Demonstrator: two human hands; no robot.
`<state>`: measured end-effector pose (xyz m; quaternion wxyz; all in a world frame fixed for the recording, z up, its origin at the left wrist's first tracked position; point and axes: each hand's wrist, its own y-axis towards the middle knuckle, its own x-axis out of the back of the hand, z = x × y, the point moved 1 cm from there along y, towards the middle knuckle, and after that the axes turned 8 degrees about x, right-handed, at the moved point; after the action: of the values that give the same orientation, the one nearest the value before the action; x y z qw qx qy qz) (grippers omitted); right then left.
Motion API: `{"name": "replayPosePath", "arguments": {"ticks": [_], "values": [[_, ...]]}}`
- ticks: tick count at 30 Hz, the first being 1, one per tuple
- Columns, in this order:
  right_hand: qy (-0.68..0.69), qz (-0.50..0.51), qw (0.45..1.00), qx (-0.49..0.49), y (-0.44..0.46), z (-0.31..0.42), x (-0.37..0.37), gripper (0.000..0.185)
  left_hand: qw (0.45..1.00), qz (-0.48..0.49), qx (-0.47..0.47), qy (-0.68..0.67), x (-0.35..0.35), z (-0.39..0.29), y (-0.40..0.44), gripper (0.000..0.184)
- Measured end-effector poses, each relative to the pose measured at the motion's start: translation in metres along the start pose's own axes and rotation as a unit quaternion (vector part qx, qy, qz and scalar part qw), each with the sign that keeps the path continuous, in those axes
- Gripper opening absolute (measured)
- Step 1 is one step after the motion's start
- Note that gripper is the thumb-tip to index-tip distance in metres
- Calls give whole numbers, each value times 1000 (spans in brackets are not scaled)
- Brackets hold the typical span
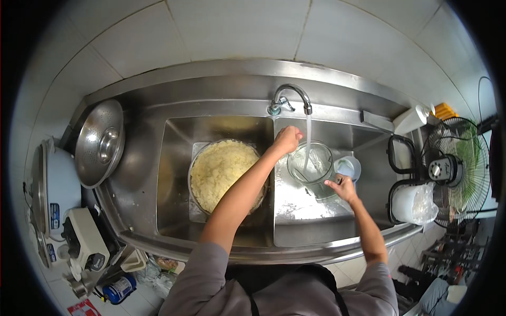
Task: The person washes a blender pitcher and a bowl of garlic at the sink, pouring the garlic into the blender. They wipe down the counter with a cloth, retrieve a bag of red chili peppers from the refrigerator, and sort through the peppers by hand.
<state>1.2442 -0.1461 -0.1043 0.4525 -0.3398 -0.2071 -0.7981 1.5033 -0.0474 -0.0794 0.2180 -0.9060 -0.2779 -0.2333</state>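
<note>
Water runs from the curved faucet (292,94) into a clear round container (311,164) in the right sink basin. My right hand (343,188) is closed on the container's right side, near its handle. Close to the container's upper left rim is my left hand (288,140), its fingers curled together; what they hold, if anything, is too small to make out. Under my left forearm, a large round bowl heaped with pale yellow shredded food (224,171) sits in the left basin.
A small whitish container (348,168) lies right of the clear one. A steel colander (101,143) leans at the far left. On the right stand a white bottle (412,120), a black-framed rack (401,154) and a fan (457,169). The metal divider (274,210) separates the basins.
</note>
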Motion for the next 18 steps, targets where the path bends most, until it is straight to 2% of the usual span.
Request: {"name": "replayPosePath", "arguments": {"ticks": [2, 5, 8, 9, 12, 16, 18], "values": [[77, -33, 996, -43, 7, 1, -15, 50, 999, 31, -22, -39, 9, 9, 1, 18], [86, -36, 994, -61, 26, 14, -17, 49, 995, 58, 4, -83, 28, 1, -15, 18], [72, -1, 997, -36, 45, 50, -10, 46, 986, 61, 9, -153, 26, 12, -10, 21], [41, 46, 996, -61, 51, 54, -4, 45, 981, 60, 10, -182, 23, 17, -7, 23], [-25, 83, 994, -59, 61, 83, 12, 45, 967, 84, 57, -236, 21, 22, -2, 27], [-151, 171, 974, 7, 60, 101, 18, 44, 945, 73, 141, -285, 4, 33, 21, 32], [-239, 235, 942, -34, 61, 100, 14, 47, 925, 77, 177, -328, -8, 36, 35, 35]]}}
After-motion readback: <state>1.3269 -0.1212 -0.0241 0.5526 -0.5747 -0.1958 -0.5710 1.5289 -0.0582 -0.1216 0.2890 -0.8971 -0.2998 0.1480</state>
